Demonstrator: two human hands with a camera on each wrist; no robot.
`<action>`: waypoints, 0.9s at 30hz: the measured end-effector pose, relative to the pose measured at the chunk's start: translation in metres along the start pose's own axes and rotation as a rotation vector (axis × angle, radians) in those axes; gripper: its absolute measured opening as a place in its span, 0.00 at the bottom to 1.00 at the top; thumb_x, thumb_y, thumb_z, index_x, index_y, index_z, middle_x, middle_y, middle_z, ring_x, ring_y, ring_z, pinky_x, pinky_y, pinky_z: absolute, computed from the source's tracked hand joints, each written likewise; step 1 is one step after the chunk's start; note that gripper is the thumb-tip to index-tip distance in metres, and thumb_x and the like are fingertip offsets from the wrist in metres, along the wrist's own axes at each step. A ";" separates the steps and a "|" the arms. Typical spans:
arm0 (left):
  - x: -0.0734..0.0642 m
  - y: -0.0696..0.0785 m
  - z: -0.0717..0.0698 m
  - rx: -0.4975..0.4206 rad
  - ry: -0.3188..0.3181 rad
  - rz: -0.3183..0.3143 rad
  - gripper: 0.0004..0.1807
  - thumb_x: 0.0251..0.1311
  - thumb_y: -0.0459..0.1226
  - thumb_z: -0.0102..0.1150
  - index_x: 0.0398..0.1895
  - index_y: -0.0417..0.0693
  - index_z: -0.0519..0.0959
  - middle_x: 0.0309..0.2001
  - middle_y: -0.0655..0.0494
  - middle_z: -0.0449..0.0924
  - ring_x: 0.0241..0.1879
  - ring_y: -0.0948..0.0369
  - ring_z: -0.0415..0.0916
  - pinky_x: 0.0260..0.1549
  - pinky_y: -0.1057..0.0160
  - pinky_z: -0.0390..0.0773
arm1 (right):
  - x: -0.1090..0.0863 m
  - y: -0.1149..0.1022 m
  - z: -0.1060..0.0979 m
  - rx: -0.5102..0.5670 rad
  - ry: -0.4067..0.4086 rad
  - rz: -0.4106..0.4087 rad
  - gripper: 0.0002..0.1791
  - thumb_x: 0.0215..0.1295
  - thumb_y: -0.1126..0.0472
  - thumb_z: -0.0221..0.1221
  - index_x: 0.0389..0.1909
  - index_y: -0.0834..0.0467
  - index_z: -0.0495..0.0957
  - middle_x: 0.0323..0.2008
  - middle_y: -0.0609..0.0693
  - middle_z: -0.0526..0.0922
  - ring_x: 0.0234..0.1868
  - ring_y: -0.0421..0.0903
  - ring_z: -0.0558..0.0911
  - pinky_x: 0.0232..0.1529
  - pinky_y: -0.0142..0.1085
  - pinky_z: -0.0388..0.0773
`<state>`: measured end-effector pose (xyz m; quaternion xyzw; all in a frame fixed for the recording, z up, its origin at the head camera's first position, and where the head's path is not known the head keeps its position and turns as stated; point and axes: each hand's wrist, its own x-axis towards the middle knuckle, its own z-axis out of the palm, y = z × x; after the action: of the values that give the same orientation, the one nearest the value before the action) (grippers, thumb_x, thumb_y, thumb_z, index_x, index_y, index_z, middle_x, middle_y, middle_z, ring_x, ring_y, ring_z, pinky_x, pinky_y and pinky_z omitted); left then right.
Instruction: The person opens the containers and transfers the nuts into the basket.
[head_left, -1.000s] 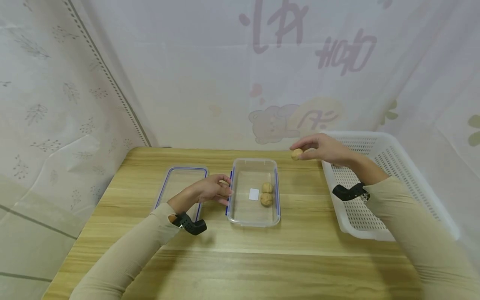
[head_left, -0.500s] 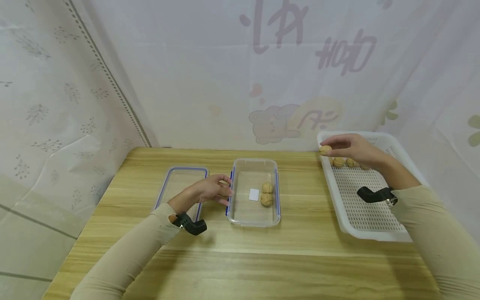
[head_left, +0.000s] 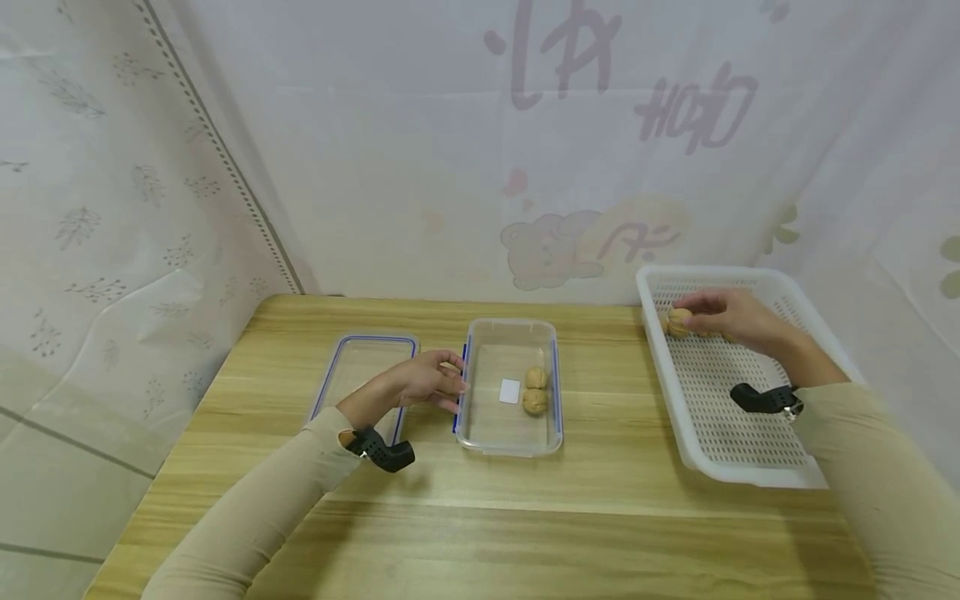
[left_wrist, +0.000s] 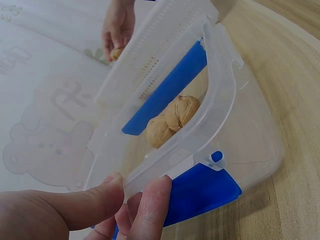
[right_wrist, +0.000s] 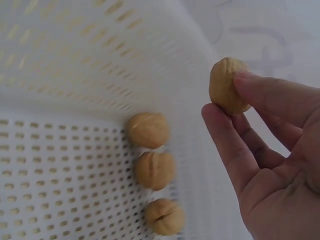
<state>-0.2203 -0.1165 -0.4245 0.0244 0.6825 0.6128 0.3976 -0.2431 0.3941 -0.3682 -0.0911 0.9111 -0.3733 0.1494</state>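
Note:
Thumb and fingertips of my right hand pinch a walnut inside the far end of the white basket. Three walnuts show along the basket's end wall in the right wrist view, the nearest a walnut below my fingers. At the left side of a clear plastic container, my left hand grips the rim between thumb and fingers, beside the blue latch. Two walnuts lie touching each other inside the container, by its right wall.
The container's lid, with a blue seal, lies left of it, partly under my left forearm. A white label marks the container's bottom. Behind the wooden table hangs a printed curtain.
My right hand has carried its walnut rightward from over the table to above the basket, then lowered it inside. My left hand stays at the container.

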 end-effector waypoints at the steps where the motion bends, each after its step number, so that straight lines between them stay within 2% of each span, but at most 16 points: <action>1: 0.000 0.000 0.000 -0.001 0.001 -0.001 0.20 0.71 0.21 0.51 0.63 0.31 0.60 0.41 0.46 0.73 0.38 0.58 0.77 0.39 0.60 0.91 | 0.001 0.003 0.001 -0.008 -0.003 0.000 0.27 0.74 0.53 0.61 0.67 0.63 0.73 0.60 0.60 0.79 0.52 0.35 0.77 0.50 0.27 0.78; 5: -0.001 0.000 0.001 -0.004 0.008 0.002 0.20 0.71 0.21 0.51 0.63 0.31 0.61 0.41 0.46 0.73 0.37 0.58 0.76 0.39 0.60 0.91 | 0.005 0.013 0.008 -0.039 -0.019 -0.005 0.25 0.73 0.55 0.63 0.64 0.64 0.75 0.57 0.60 0.81 0.53 0.40 0.77 0.50 0.26 0.78; 8: -0.001 0.000 0.001 -0.004 0.009 0.005 0.21 0.71 0.21 0.52 0.63 0.31 0.61 0.40 0.45 0.73 0.37 0.58 0.76 0.39 0.59 0.91 | 0.008 0.019 0.015 -0.023 -0.044 -0.003 0.24 0.72 0.57 0.64 0.63 0.65 0.75 0.55 0.60 0.81 0.53 0.43 0.77 0.50 0.27 0.79; 14: -0.001 0.000 0.002 0.000 0.007 0.008 0.22 0.70 0.22 0.54 0.63 0.31 0.61 0.40 0.45 0.72 0.37 0.58 0.76 0.39 0.59 0.91 | 0.013 0.025 0.026 0.046 -0.050 -0.030 0.20 0.67 0.66 0.66 0.56 0.71 0.77 0.53 0.64 0.81 0.48 0.40 0.78 0.47 0.27 0.80; 20: 0.000 0.000 0.001 -0.004 0.008 0.006 0.22 0.70 0.21 0.54 0.62 0.31 0.61 0.39 0.47 0.72 0.37 0.58 0.75 0.39 0.59 0.91 | 0.016 0.037 0.034 0.010 -0.015 -0.074 0.13 0.63 0.67 0.68 0.47 0.67 0.81 0.42 0.53 0.85 0.43 0.39 0.78 0.42 0.24 0.77; 27: 0.000 0.000 0.001 -0.010 0.007 0.003 0.21 0.70 0.21 0.54 0.62 0.32 0.61 0.39 0.47 0.72 0.37 0.58 0.75 0.38 0.59 0.91 | 0.022 0.040 0.041 -0.006 -0.020 -0.071 0.16 0.61 0.72 0.68 0.48 0.76 0.79 0.42 0.62 0.85 0.42 0.44 0.80 0.40 0.25 0.80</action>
<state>-0.2194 -0.1157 -0.4241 0.0215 0.6807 0.6170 0.3942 -0.2523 0.3894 -0.4283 -0.1278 0.9068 -0.3746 0.1450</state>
